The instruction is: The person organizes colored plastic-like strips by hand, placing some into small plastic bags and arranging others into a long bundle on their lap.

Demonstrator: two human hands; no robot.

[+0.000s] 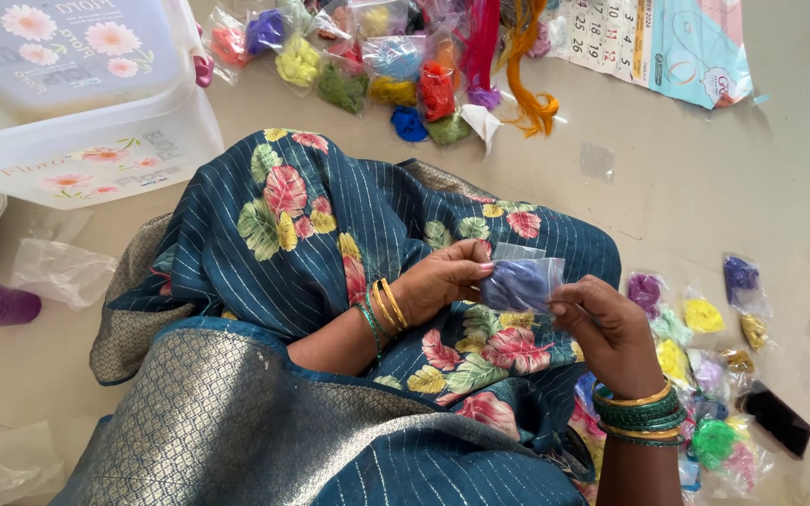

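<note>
I sit on the floor with a dark blue flowered cloth point(330, 225) over my lap. Both hands hold one small clear plastic pouch point(520, 281) with purple-blue thread inside, just above my knee. My left hand point(438, 279) pinches its left edge with fingers and thumb. My right hand point(607, 328) pinches the right edge. Gold and green bangles ring both wrists.
Several small pouches of coloured thread point(367, 66) lie on the floor ahead, and more lie at my right point(705, 356). A white flowered plastic tub point(77, 103) stands at the upper left. A calendar sheet point(653, 42) lies at the top right, a dark phone point(775, 420) at the right.
</note>
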